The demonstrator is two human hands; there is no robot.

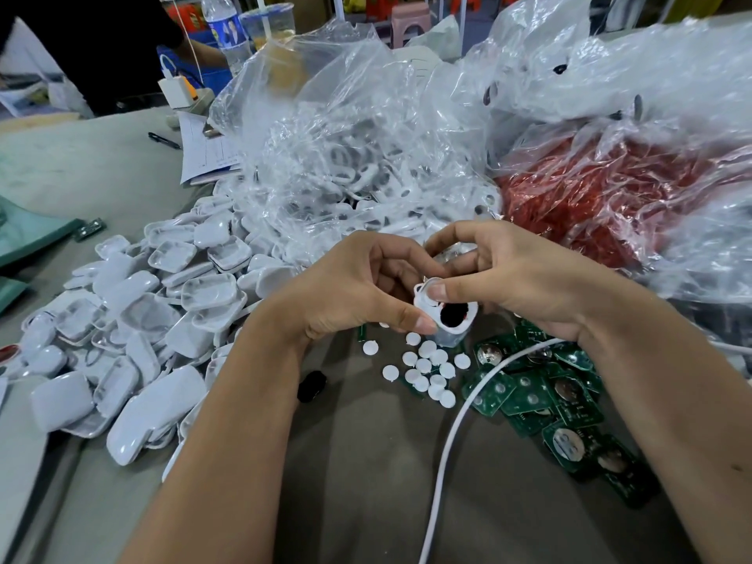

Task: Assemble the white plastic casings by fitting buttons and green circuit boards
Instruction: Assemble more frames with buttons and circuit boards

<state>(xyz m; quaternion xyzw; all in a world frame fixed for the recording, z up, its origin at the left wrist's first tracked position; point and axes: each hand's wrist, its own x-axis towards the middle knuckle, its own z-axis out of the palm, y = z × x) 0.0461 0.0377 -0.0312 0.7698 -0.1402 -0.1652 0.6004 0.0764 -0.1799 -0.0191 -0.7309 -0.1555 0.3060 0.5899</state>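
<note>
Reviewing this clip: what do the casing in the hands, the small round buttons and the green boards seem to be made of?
Casing: glossy white moulded plastic, judging by its sheen and rounded edges. Buttons: matte white discs, probably plastic or rubber; the look leaves it open. Green boards: rigid laminate with a green coating, carrying shiny silver metal discs.

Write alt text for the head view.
Both hands, left hand and right hand, hold one white casing above loose white buttons and green circuit boards. A heap of casings lies left; plastic bags behind.
</note>
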